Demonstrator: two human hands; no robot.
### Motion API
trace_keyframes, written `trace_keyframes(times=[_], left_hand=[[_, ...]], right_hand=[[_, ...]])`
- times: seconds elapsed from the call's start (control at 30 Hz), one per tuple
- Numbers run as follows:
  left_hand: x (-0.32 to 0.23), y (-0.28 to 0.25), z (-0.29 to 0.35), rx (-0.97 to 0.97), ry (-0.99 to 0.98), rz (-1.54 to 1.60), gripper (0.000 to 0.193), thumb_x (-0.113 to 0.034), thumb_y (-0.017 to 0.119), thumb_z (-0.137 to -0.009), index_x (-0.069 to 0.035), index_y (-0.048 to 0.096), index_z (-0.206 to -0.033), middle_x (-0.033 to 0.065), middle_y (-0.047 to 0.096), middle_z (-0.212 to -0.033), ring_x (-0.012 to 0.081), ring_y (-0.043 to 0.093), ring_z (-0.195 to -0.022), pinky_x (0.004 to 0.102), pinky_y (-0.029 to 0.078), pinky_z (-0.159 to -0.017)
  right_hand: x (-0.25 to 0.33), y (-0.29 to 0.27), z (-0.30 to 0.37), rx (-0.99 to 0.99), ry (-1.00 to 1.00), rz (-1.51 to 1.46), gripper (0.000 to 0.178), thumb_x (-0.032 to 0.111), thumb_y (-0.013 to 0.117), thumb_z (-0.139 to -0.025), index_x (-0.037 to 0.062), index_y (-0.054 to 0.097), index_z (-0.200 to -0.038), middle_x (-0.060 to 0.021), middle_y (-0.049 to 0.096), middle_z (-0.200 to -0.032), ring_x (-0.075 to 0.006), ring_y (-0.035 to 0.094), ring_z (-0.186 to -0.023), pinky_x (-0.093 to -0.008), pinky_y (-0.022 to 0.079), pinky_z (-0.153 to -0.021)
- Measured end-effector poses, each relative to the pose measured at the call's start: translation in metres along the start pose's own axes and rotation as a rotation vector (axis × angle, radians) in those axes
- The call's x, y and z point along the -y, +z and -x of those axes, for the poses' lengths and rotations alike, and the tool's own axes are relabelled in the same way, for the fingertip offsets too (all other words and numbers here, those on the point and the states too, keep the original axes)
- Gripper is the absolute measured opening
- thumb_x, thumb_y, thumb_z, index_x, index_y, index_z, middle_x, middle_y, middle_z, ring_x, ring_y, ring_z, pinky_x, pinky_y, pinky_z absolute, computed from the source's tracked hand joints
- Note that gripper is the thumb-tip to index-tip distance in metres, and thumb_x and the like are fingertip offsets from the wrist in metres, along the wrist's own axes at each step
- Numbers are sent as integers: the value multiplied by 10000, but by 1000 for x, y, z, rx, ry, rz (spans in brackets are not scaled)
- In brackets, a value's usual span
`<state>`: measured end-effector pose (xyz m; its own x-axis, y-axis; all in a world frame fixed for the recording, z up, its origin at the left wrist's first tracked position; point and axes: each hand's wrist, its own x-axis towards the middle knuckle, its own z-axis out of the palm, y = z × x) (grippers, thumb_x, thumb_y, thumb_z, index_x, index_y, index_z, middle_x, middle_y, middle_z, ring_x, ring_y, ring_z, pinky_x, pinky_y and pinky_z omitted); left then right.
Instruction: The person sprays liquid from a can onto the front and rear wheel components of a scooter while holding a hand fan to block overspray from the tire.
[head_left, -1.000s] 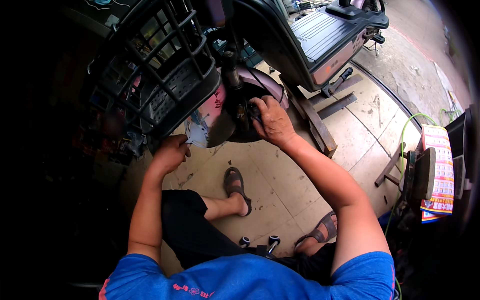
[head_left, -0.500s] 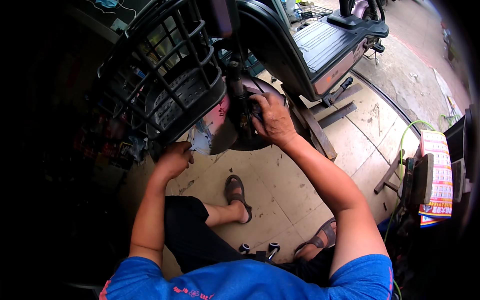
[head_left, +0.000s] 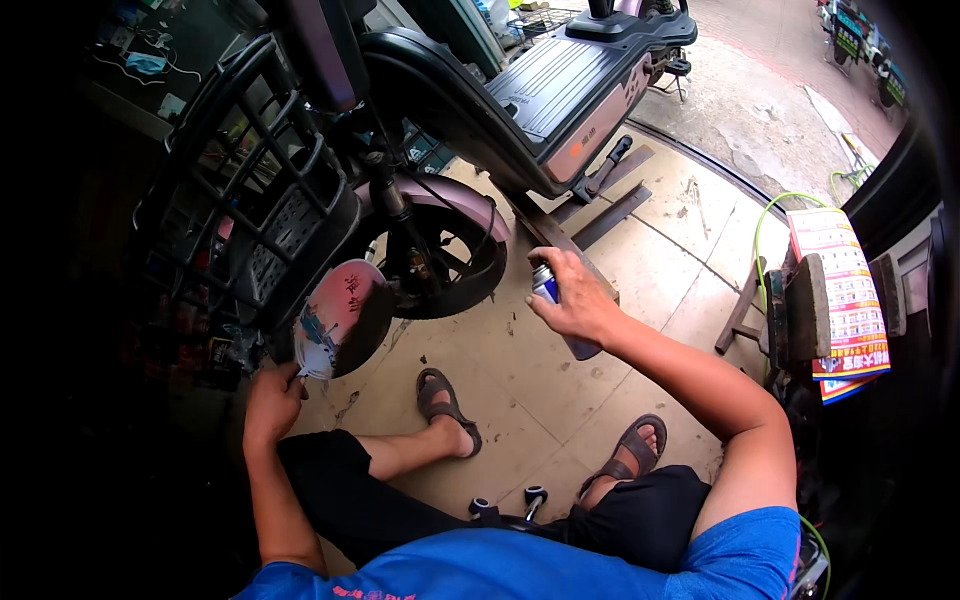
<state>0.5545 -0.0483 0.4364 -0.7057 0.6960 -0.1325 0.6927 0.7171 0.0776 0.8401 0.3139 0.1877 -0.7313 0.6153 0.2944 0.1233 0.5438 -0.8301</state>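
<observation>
A round pink and white hand fan (head_left: 337, 303) is pinched at its lower edge by my left hand (head_left: 270, 408); its face is tilted, partly in dark shade. It stands just left of the front wheel (head_left: 470, 275) of an electric scooter, below the black front fork (head_left: 392, 205). To the right of that wheel, my right hand (head_left: 580, 298) is wrapped round a blue and silver spray can (head_left: 544, 283). The can is held upright, slightly tilted, apart from the scooter, and its lower part shows beneath my palm.
A black basket (head_left: 290, 235) hangs at the scooter's front, above my left hand. Metal bars (head_left: 612, 217) lie on the tiled floor (head_left: 520, 385) beside the scooter. At the right, printed sheets (head_left: 838, 290) rest by a clamp-like block (head_left: 806, 305), with a green hose (head_left: 760, 225) behind.
My right hand has drawn back from the front fork, and the spray can in it now shows. My left hand and the fan sit lower and further left in view, which has also shifted.
</observation>
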Motion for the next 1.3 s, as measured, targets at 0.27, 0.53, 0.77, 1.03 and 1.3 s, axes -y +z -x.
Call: trace_keyframes(times=[0.27, 0.53, 0.77, 1.03, 1.3], left_hand=[[-99, 3, 39, 35, 225, -327, 113, -143, 693, -928, -49, 740, -971, 238, 716, -863, 485, 700, -877, 578, 542, -770], [-139, 107, -29, 403, 289, -362, 218, -187, 668, -963, -69, 770, -1114, 242, 741, -900, 479, 714, -892, 588, 551, -789], [-168, 174, -78, 681, 334, -463, 247, -158, 636, -957, -70, 773, -1142, 234, 760, -920, 471, 730, -916, 585, 558, -798], [-186, 204, -104, 803, 290, -441, 252, -162, 640, -918, -54, 763, -1110, 236, 760, -938, 471, 730, -943, 587, 557, -816], [-238, 134, -109, 805, 199, -395, 254, -127, 641, -904, -37, 756, -1113, 238, 744, -915, 470, 725, -901, 566, 556, -778]], right_hand=[[-42, -65, 19, -410, 88, -5, 614, 166, 776, -877, 109, 583, -1457, -222, 681, -1266, -415, 688, -1160, -476, 559, -1045], [-105, -74, 20, -513, 52, 74, 631, 48, 765, -910, 120, 560, -1503, -181, 638, -1331, -379, 679, -1196, -462, 560, -1045], [-154, -67, 24, -465, 106, 67, 649, 26, 767, -921, 144, 543, -1519, -159, 623, -1320, -361, 674, -1162, -452, 562, -1028], [-165, -60, -2, -475, 54, -19, 644, 12, 779, -879, 113, 572, -1480, -173, 632, -1306, -366, 685, -1127, -458, 575, -1001], [-43, -38, -57, -165, -316, -371, 688, 73, 831, -813, 139, 592, -1454, -174, 611, -1254, -391, 665, -1114, -486, 592, -912]])
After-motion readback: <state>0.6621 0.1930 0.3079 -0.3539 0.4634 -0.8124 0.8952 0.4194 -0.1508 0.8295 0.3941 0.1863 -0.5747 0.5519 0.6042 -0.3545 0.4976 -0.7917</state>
